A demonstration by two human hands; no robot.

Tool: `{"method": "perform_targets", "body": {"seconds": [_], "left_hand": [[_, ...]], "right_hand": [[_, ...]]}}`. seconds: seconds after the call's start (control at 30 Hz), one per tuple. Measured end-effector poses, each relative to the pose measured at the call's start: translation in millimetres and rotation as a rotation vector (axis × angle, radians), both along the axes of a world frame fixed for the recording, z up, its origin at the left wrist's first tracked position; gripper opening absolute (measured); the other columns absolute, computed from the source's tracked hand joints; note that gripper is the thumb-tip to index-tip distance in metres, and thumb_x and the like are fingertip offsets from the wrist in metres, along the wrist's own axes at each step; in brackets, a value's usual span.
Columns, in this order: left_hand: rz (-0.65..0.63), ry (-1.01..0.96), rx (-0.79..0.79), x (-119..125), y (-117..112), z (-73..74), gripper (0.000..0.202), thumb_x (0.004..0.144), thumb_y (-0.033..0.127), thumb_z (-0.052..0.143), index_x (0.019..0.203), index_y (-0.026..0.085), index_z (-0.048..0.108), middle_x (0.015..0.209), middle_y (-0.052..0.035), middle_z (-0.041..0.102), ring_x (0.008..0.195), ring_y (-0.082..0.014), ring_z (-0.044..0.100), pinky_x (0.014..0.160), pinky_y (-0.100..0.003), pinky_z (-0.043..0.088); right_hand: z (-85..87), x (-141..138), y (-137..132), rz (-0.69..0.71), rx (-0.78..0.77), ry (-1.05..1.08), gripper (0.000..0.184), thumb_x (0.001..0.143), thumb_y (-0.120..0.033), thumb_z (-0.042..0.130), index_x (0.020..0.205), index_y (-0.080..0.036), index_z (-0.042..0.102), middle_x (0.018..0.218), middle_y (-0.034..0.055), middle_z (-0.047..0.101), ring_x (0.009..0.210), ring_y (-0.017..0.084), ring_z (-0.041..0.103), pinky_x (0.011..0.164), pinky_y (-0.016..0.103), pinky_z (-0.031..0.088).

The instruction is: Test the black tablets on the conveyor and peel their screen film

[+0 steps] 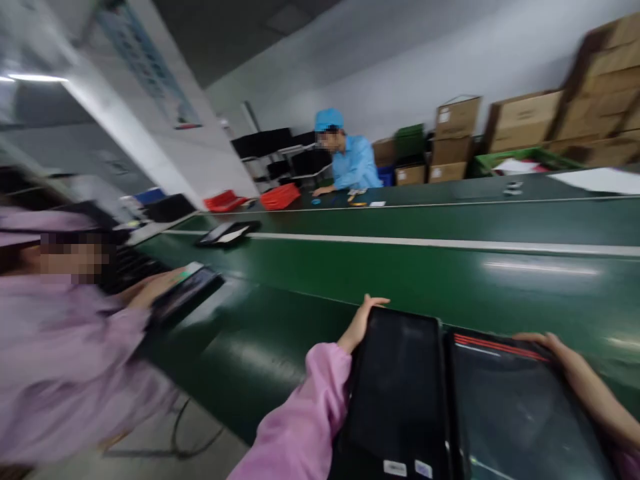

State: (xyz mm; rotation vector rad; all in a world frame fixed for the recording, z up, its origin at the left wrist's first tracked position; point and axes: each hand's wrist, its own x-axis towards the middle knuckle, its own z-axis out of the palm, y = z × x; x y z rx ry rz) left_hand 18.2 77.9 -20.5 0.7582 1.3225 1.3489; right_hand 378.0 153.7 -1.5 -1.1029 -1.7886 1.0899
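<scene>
Tablets lie side by side at 6 o'clock on the green tabletop (480,287): a plain black tablet (395,393) and a dark tablet with red stripes (520,400), its glass face catching the light. Both look like stiff, flat slabs, probably fairly light but fragile and slippery across the glass, so the long edges seem a safer place to take hold than the face. Small white labels (403,469) sit along the lower edge of the black tablet.

The left hand (363,323) is open, its fingers curved over the upper left edge of the black tablet, with the forearm in a pink sleeve (300,420) reaching in from 7 o'clock. The right hand (550,348) is open too, lying across the top right corner of the striped tablet, its forearm coming in from 4 o'clock. Neither hand shows a firm grip.

At 9 o'clock, a co-worker in a pink smock (55,353) has a hand on another tablet (185,293). A person in a blue smock (353,163) works at 12 o'clock, with red plastic trays (280,195) at 11 o'clock and cardboard cartons (525,120) stacked at 2 o'clock.
</scene>
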Motion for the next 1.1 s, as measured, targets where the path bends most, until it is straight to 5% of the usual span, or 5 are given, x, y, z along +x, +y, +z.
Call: {"method": "perform_targets", "body": {"seconds": [0.23, 0.4, 0.57, 0.7, 1.1], "left_hand": [[0.015, 0.038, 0.056, -8.0, 4.9, -15.6, 0.081, 0.084, 0.09, 0.05, 0.111, 0.017, 0.073, 0.098, -0.0078, 0.073, 0.082, -0.0204, 0.07, 0.078, -0.036, 0.057], [0.099, 0.108, 0.102, -11.0, -6.4, -17.6, 0.08, 0.079, 0.089, 0.056, 0.118, 0.021, 0.071, 0.129, -0.0108, 0.071, 0.128, -0.0295, 0.063, 0.108, -0.04, 0.051], [0.128, 0.19, 0.124, -12.7, -16.0, -19.0, 0.071, 0.083, 0.078, 0.061, 0.128, 0.023, 0.067, 0.147, -0.0098, 0.062, 0.144, -0.0293, 0.05, 0.123, -0.042, 0.038], [0.082, 0.207, 0.111, -9.7, -18.4, -15.2, 0.068, 0.086, 0.076, 0.059, 0.129, 0.024, 0.067, 0.145, -0.0096, 0.064, 0.144, -0.0301, 0.051, 0.123, -0.042, 0.038], [-0.039, 0.279, 0.036, -14.2, -22.3, -3.4, 0.087, 0.085, 0.085, 0.054, 0.148, 0.026, 0.056, 0.134, -0.0098, 0.068, 0.119, -0.03, 0.067, 0.106, -0.041, 0.053]], "right_hand": [[4.9, -8.7, -3.3, -0.123, -0.098, 0.051, 0.084, 0.08, -0.097, 0.043, 0.086, -0.022, 0.08, 0.087, 0.0111, 0.08, 0.081, 0.033, 0.076, 0.082, 0.051, 0.063], [31.8, 11.9, -42.5, -0.294, 0.036, -0.028, 0.065, 0.087, -0.085, 0.054, 0.104, -0.026, 0.077, 0.11, 0.0096, 0.077, 0.112, 0.032, 0.069, 0.105, 0.048, 0.052], [70.2, 2.8, -134.2, 0.173, 0.433, -0.316, 0.021, 0.106, -0.034, 0.054, 0.111, -0.027, 0.073, 0.092, 0.0046, 0.074, 0.086, 0.02, 0.068, 0.079, 0.034, 0.055], [61.7, -16.3, -184.2, 0.374, 0.606, -0.568, 0.029, 0.109, -0.04, 0.049, 0.112, -0.026, 0.074, 0.095, 0.0048, 0.072, 0.083, 0.02, 0.062, 0.095, 0.043, 0.047], [51.2, -57.4, -54.1, 0.126, 0.666, -0.89, 0.045, 0.11, -0.051, 0.044, 0.117, -0.021, 0.077, 0.097, 0.0109, 0.068, 0.093, 0.026, 0.061, 0.08, 0.041, 0.045]]}}
